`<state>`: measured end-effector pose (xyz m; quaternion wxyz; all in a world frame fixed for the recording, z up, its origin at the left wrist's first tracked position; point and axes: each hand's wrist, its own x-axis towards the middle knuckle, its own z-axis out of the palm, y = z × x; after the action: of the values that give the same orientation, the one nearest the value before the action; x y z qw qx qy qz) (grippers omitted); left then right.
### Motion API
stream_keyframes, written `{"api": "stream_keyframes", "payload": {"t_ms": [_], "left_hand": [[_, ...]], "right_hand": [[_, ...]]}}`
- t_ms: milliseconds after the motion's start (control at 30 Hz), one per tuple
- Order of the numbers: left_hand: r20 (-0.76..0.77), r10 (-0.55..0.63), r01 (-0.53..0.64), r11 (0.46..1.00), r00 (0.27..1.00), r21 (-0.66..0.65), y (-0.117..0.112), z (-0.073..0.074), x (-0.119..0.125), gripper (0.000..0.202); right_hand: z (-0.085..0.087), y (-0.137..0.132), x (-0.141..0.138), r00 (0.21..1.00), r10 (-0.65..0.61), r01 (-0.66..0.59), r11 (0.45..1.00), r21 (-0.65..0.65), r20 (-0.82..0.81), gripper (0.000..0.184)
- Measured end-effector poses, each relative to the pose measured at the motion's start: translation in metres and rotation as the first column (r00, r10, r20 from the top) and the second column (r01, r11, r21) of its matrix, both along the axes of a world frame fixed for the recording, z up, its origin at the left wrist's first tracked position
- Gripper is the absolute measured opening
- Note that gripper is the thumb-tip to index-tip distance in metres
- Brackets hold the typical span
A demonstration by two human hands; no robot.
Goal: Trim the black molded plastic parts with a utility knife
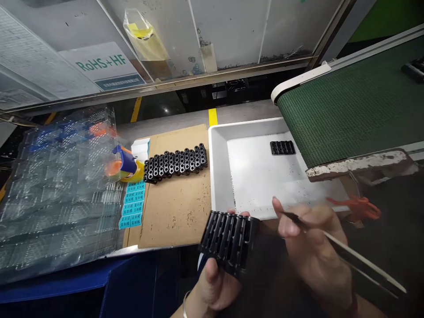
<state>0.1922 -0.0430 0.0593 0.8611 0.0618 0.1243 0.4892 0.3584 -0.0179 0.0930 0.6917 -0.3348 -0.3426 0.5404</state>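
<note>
My left hand (pixel 218 285) is closed around a black ribbed plastic part (pixel 228 240), holding it up in front of the white tray's near edge. The part has a row of long parallel slots or tubes. In my right hand (pixel 314 251), a pair of slim tweezers (pixel 364 267) is pinched, dark tip pointing left toward the part and back end down to the right. That hand is slightly blurred, and the tip is apart from the part. A similar black part (pixel 282 147) lies in the white tray (pixel 218 176). More black parts (pixel 175 163) stand in packed rows on a cardboard sheet (pixel 175 212).
A green conveyor belt (pixel 344 97) ends over the tray's right side, with another dark part (pixel 414 70) on it. Clear plastic trays (pixel 66 198) are stacked at left. Beside them are a tape dispenser (pixel 127 163) and teal labels (pixel 132 207). A red-orange object (pixel 362 210) lies right.
</note>
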Motion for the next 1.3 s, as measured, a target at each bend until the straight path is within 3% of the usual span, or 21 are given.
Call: {"api": "stream_keyframes", "payload": {"t_ms": [100, 200, 300, 467, 733, 900, 1067, 1300], "left_hand": [[-0.204, 0.096, -0.084, 0.994, 0.974, 0.064, 0.004, 0.002, -0.010, 0.069], [-0.269, 0.094, -0.095, 0.995, 0.959, 0.007, 0.010, 0.008, -0.013, 0.078], [-0.214, 0.037, -0.048, 0.998, 0.976, -0.043, 0.017, 0.014, -0.010, 0.083], [-0.130, -0.035, 0.022, 0.995, 0.991, -0.101, 0.019, 0.016, -0.003, 0.085], [-0.148, -0.126, 0.099, 0.980, 0.981, -0.174, 0.016, 0.020, -0.005, 0.078], [-0.048, -0.157, 0.147, 0.975, 0.986, -0.165, 0.016, 0.017, -0.003, 0.074], [0.040, -0.198, 0.202, 0.968, 0.979, -0.150, 0.017, 0.015, -0.003, 0.080], [0.060, -0.294, 0.300, 0.927, 0.954, -0.224, 0.015, 0.014, -0.003, 0.089]], "right_hand": [[-0.001, 0.007, 0.013, 0.998, 0.024, -0.022, 0.999, -0.035, 0.055, 0.010], [-0.002, 0.008, 0.021, 0.988, 0.128, -0.111, 0.978, -0.177, 0.084, 0.021], [-0.003, 0.005, 0.020, 0.971, 0.222, -0.180, 0.923, -0.341, 0.088, 0.026], [-0.001, 0.002, 0.014, 0.967, 0.250, -0.201, 0.867, -0.456, 0.049, 0.023], [-0.006, -0.005, 0.005, 0.932, 0.354, -0.338, 0.772, -0.539, -0.078, 0.029], [-0.008, -0.002, 0.001, 0.927, 0.323, -0.373, 0.724, -0.580, -0.193, 0.029], [-0.008, -0.002, -0.001, 0.933, 0.297, -0.358, 0.694, -0.625, -0.205, 0.033], [-0.009, -0.009, -0.008, 0.885, 0.366, -0.460, 0.605, -0.650, -0.286, 0.034]]}}
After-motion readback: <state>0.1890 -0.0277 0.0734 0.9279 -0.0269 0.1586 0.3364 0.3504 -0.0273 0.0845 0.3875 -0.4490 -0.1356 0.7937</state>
